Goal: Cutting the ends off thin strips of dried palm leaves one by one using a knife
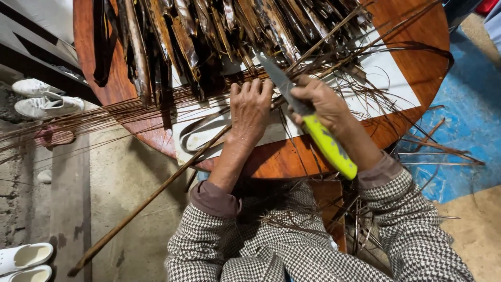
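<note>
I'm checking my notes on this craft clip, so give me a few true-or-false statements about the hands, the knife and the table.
1. The right hand grips a knife with a yellow-green handle. True.
2. The left hand holds scissors. False: it presses on thin brown plant strips.
3. The round wooden table is bare. False: strips and dark leaf pieces cover it.
4. White shoes lie on the floor at left. True.

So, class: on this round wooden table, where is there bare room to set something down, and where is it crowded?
Bare: the wood rim right of the white sheet, and the near rim below the hands. Crowded: dark strips and thin brown fibres cover the top and left.
</note>
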